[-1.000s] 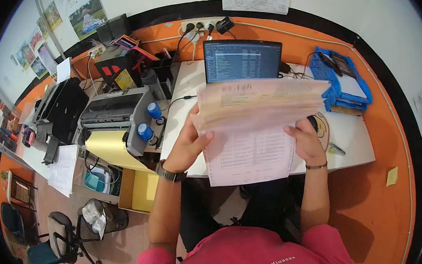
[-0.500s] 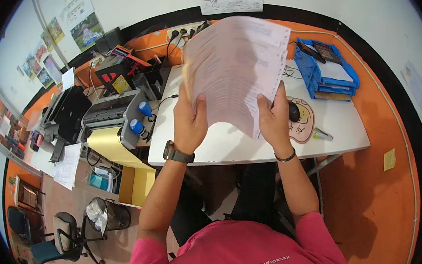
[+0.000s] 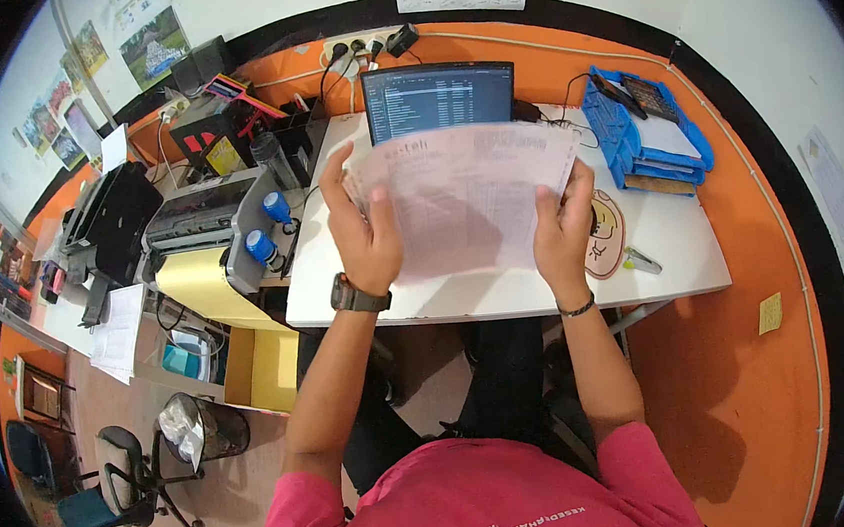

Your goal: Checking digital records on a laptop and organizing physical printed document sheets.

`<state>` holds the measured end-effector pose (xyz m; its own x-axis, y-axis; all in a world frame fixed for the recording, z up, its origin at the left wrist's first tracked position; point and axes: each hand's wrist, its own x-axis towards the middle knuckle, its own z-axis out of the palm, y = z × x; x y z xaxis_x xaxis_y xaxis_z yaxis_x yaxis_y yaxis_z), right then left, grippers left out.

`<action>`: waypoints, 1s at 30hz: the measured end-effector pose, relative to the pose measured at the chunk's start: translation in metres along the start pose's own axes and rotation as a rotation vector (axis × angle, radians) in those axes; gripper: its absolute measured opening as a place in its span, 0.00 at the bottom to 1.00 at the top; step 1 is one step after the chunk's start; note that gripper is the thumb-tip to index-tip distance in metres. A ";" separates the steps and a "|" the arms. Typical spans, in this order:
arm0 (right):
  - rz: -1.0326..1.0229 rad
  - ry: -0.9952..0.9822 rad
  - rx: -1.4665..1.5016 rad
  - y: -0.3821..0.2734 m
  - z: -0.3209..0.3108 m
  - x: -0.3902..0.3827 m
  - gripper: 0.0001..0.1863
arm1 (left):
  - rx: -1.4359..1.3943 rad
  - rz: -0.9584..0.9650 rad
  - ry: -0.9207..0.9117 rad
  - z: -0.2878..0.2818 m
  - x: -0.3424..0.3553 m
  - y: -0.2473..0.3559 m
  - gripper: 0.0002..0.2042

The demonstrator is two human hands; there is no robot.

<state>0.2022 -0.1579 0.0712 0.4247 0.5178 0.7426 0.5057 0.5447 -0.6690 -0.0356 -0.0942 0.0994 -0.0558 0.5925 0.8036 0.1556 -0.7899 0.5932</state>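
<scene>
A stack of pale pink printed sheets [image 3: 467, 204] with punched holes along its side edges is held up over the desk, facing me. My left hand [image 3: 364, 230] grips its left edge, thumb in front and fingers behind. At the right edge, my right hand [image 3: 565, 231] holds it the same way, its thumb lying on the front. Just beyond the sheets stands an open laptop [image 3: 440, 99] with a lit dark screen; the sheets hide its lower part. Beside my right hand lies a cartoon mouse pad [image 3: 604, 237], partly covered by that hand.
A blue letter tray [image 3: 647, 133] with a calculator on top stands at the white desk's [image 3: 682, 251] right. Left are a printer [image 3: 203, 222] with yellow paper, two blue-capped stamps [image 3: 277, 208] and a black printer [image 3: 117, 220]. A waste bin [image 3: 218, 427] sits on the floor.
The sheets have come down and flattened from a curled, fanned position, uncovering the laptop screen. Both hands still hold the edges and have moved slightly farther apart.
</scene>
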 end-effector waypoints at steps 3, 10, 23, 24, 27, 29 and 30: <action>0.127 -0.065 -0.038 0.020 0.013 -0.034 0.21 | -0.210 -0.074 0.034 0.008 -0.033 -0.064 0.24; 0.211 -0.017 0.009 0.019 0.007 -0.024 0.13 | -0.099 -0.054 0.122 0.016 0.001 -0.039 0.18; 0.119 -0.074 0.107 0.038 0.001 -0.037 0.27 | -0.001 -0.167 -0.047 0.026 -0.007 -0.036 0.24; 0.120 -0.071 0.113 0.036 -0.003 -0.034 0.27 | 0.004 -0.164 -0.050 0.026 -0.006 -0.034 0.24; 0.094 -0.091 0.069 0.038 -0.010 -0.032 0.27 | 0.046 -0.078 0.023 0.037 -0.012 -0.030 0.19; 0.271 -0.101 0.137 0.044 -0.008 -0.040 0.26 | 0.072 -0.123 0.012 0.044 -0.022 -0.035 0.18; 0.276 -0.095 0.137 0.048 -0.006 -0.044 0.26 | 0.100 -0.169 0.008 0.047 -0.026 -0.038 0.17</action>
<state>0.2125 -0.1588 0.0068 0.4568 0.7140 0.5307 0.2729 0.4553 -0.8475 0.0068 -0.0726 0.0537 -0.0976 0.7137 0.6936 0.2404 -0.6594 0.7123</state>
